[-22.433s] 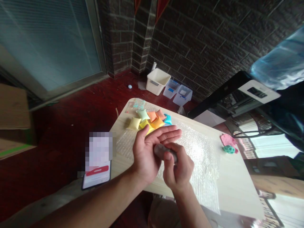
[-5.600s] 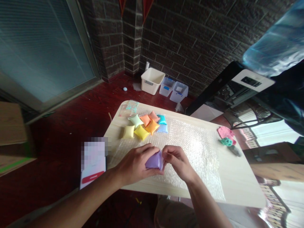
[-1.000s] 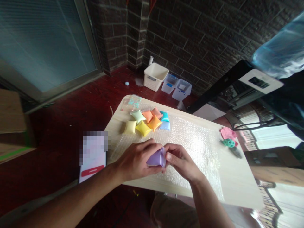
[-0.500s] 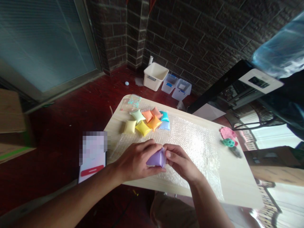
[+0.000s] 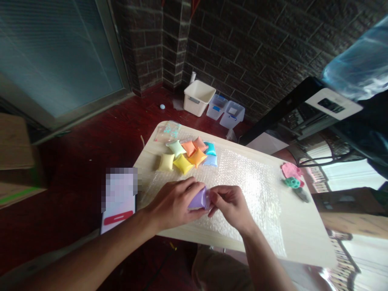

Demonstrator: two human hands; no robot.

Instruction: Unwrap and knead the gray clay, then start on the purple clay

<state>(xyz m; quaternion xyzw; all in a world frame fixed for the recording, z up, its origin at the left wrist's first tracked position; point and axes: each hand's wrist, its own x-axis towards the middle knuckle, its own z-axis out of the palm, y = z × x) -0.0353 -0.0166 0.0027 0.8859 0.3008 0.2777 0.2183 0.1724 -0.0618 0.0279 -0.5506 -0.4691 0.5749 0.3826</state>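
A small purple packet (image 5: 198, 199) sits between both hands over the near edge of a pale wooden table (image 5: 303, 238). My left hand (image 5: 171, 204) wraps round its left side with fingers curled. My right hand (image 5: 228, 204) pinches its right corner between thumb and fingertips. Both hands hover above a sheet of bubble wrap (image 5: 251, 190) spread on the table. Several coloured packets (image 5: 188, 155), yellow, green, orange, teal and pale blue, lie in a cluster at the far left of the table.
A phone (image 5: 118, 202) lies at the table's left edge. Pink and green lumps (image 5: 291, 176) and a dark piece (image 5: 301, 195) rest at the right. White bins (image 5: 212, 105) stand on the red floor by a brick wall. A black stand (image 5: 303, 105) rises at right.
My right hand's fingers have shifted on the purple packet's corner, closing in a tighter pinch. The packet sits slightly higher. My left hand stays in place.
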